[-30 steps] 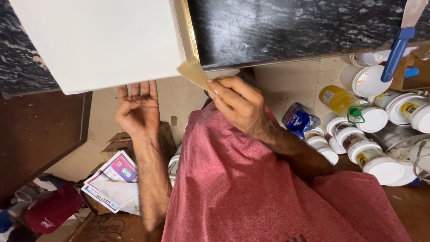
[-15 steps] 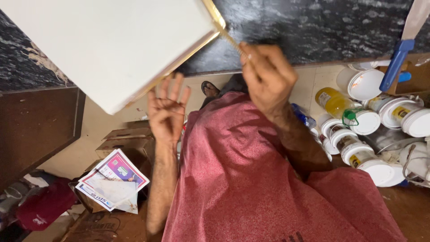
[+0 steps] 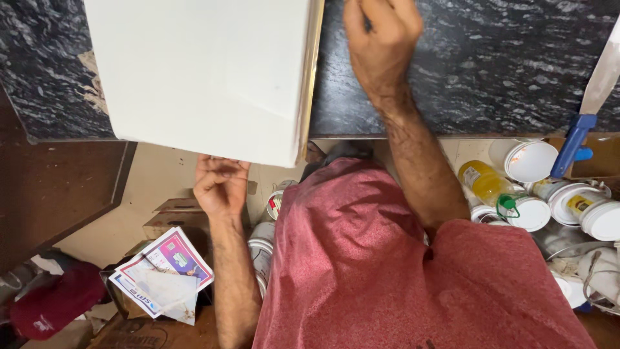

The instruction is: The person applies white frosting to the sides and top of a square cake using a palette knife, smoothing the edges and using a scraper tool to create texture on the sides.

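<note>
White board (image 3: 206,71) now lying flatter on dark counter (image 3: 465,71), left hand (image 3: 219,184) gripping its near edge, right hand (image 3: 382,42) risen, fisted, contents unclear

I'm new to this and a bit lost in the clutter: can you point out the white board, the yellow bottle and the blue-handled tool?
white board (image 3: 206,71), head view, on its flat white face.
yellow bottle (image 3: 485,183), head view, on its yellow body.
blue-handled tool (image 3: 577,143), head view, on the blue handle.
</note>
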